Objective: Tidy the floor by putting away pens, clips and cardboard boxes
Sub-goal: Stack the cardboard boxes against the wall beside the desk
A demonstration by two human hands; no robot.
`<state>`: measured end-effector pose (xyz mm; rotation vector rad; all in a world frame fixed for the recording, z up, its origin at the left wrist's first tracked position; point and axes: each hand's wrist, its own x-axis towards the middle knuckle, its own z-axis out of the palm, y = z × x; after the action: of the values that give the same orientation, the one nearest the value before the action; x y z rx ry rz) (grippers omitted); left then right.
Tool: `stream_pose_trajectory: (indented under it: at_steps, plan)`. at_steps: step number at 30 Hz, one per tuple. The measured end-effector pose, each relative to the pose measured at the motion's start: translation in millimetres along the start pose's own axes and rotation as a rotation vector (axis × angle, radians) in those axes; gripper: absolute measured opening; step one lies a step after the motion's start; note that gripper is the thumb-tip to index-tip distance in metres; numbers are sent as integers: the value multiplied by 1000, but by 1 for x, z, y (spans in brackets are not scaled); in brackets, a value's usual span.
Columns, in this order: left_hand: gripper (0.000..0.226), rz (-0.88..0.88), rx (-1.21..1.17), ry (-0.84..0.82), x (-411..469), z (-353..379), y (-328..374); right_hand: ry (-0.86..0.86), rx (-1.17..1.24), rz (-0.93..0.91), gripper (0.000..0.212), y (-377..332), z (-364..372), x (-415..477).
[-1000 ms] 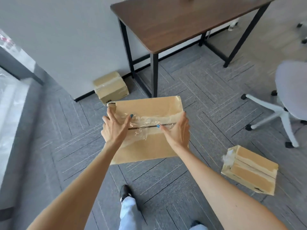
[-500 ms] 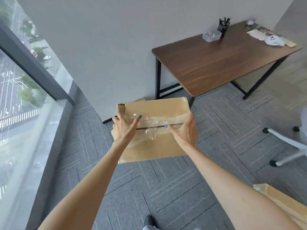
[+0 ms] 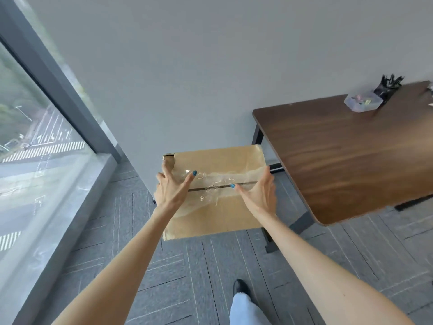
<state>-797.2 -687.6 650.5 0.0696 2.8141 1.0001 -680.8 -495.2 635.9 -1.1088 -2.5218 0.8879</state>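
Observation:
A brown cardboard box (image 3: 218, 212) with torn clear tape across its top seam is held up in the air in front of me, above the carpet. My left hand (image 3: 171, 191) grips its left side, thumb on top. My right hand (image 3: 257, 195) clasps its right side, thumb on the seam. On the far end of the wooden desk (image 3: 346, 156) stand a clear plastic tub (image 3: 362, 103) with small coloured clips and a black pen holder (image 3: 387, 86) full of pens.
The desk's left corner is just right of the box. A grey wall is straight ahead and a floor-to-ceiling window (image 3: 35, 160) with a low sill runs along the left. My leg and dark shoe (image 3: 241, 288) are on the grey carpet below.
The view has lifted and turned left with the box still held in both hands. The two boxes on the floor and the office chair have left the view; the desk top and window came in.

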Motion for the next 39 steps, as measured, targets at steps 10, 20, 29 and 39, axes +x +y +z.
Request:
stream_pose_trajectory:
  at_steps: [10, 20, 29, 39]
  plan:
    - [94, -78, 94, 50, 178, 160, -64, -68, -32, -73, 115, 62, 187, 182]
    - [80, -76, 153, 63, 271, 323, -176, -67, -114, -161, 111, 166, 370, 267]
    - [66, -94, 163, 53, 300, 387, -235, -137, -223, -193, 118, 209, 446, 290]
    - [72, -73, 168, 77, 319, 407, -286, -110, -246, -217, 117, 221, 490, 289]
